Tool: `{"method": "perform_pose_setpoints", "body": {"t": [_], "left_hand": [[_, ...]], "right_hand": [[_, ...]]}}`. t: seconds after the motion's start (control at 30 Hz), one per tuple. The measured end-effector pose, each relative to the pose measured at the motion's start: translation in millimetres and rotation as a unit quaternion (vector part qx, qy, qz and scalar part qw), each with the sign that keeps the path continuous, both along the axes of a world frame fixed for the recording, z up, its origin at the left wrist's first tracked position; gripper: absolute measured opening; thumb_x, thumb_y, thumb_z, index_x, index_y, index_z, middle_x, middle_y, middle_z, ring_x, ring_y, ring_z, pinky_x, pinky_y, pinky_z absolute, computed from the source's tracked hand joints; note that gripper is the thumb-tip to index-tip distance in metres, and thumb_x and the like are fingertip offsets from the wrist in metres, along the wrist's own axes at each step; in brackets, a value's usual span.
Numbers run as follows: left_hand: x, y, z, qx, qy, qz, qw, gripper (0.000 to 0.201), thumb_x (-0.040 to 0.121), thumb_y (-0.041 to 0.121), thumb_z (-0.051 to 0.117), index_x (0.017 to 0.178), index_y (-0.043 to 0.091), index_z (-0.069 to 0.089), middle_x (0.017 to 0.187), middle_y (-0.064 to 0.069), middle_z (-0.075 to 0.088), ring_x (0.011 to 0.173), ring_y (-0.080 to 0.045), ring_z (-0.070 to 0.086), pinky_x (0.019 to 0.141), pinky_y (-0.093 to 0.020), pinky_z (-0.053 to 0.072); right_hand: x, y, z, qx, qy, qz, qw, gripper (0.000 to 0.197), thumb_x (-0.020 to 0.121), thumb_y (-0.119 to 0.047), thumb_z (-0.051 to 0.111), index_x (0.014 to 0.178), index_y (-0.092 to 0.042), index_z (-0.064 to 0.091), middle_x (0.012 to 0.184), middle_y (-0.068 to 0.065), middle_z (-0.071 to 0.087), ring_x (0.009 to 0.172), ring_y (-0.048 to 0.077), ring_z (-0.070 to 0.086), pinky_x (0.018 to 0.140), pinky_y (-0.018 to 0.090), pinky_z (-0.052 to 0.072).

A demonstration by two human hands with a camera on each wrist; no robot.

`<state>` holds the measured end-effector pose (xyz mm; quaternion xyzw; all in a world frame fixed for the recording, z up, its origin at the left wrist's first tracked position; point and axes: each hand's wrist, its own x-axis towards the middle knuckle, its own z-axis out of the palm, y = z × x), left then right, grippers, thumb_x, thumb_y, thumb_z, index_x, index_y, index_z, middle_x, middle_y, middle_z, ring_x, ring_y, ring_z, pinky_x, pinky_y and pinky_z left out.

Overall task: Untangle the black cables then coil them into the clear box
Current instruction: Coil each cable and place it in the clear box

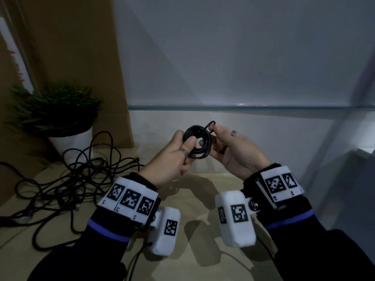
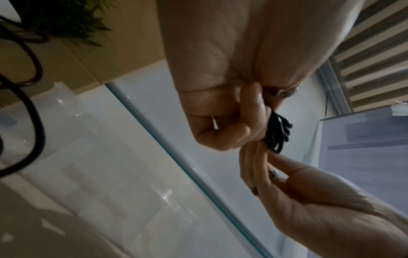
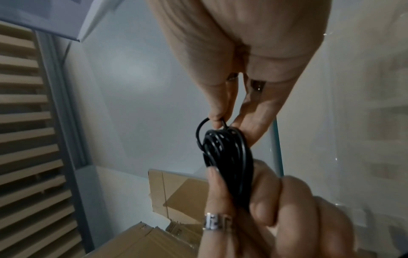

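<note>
A small coil of black cable (image 1: pixel 197 141) is held up between both hands above the light wooden table (image 1: pixel 203 183). My left hand (image 1: pixel 187 144) grips the coil's left side, thumb pressed across its front. My right hand (image 1: pixel 214 128) pinches a short loop of the cable's end at the top of the coil. The right wrist view shows that pinch (image 3: pixel 217 120) above the coil (image 3: pixel 227 157). In the left wrist view the curled fingers (image 2: pixel 243 125) hide most of the coil (image 2: pixel 278 132). A tangle of black cables (image 1: pixel 81 175) lies on the table to the left. The clear box's greenish rim (image 1: pixel 243 107) runs behind the hands.
A green plant in a white pot (image 1: pixel 71 142) stands at the back left, right behind the tangle. Brown cardboard (image 1: pixel 71 47) leans against the wall behind it. A pale object (image 1: pixel 363 153) sits at the far right edge.
</note>
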<state>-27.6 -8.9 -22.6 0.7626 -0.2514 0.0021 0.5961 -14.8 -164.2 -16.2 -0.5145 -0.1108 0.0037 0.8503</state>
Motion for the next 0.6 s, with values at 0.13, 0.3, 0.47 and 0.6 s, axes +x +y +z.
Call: {"method": "perform_pose_setpoints", "body": {"t": [0.13, 0.3, 0.47, 0.6], "left_hand": [[1, -2, 0, 0.003, 0.000, 0.024, 1.000, 0.014, 0.100, 0.026, 0.030, 0.096, 0.013, 0.028, 0.061, 0.000, 0.035, 0.038, -0.002, 0.031, 0.053, -0.030, 0.034], [6, -1, -2, -0.013, -0.010, 0.062, 0.998, 0.015, 0.101, 0.027, 0.031, 0.091, 0.017, 0.035, 0.060, 0.000, 0.035, 0.038, -0.003, 0.030, 0.052, -0.031, 0.032], [12, -1, -8, -0.018, -0.008, 0.080, 0.997, 0.021, 0.101, 0.028, 0.032, 0.083, 0.020, 0.039, 0.052, 0.005, 0.036, 0.038, -0.005, 0.029, 0.052, -0.031, 0.029], [12, -1, -7, -0.024, -0.003, 0.079, 0.997, 0.024, 0.101, 0.024, 0.033, 0.079, 0.018, 0.039, 0.043, 0.009, 0.036, 0.036, -0.006, 0.028, 0.052, -0.031, 0.030]], "right_hand": [[0, 3, -1, 0.002, 0.020, 0.009, 1.000, 0.018, 0.095, -0.013, 0.047, 0.084, -0.006, 0.060, 0.058, 0.000, 0.067, 0.056, 0.011, 0.065, 0.065, 0.026, 0.057], [3, 2, -2, 0.003, 0.023, 0.003, 1.000, 0.018, 0.095, -0.013, 0.048, 0.084, -0.004, 0.060, 0.074, 0.007, 0.064, 0.060, 0.016, 0.065, 0.062, 0.027, 0.059], [4, 4, -3, 0.004, 0.027, -0.003, 1.000, 0.017, 0.097, -0.011, 0.044, 0.085, -0.004, 0.055, 0.073, 0.009, 0.061, 0.055, 0.015, 0.065, 0.055, 0.026, 0.057], [3, 8, -4, 0.009, 0.023, -0.002, 1.000, 0.017, 0.098, -0.011, 0.043, 0.085, -0.006, 0.053, 0.067, 0.008, 0.061, 0.052, 0.014, 0.064, 0.053, 0.026, 0.057]]}}
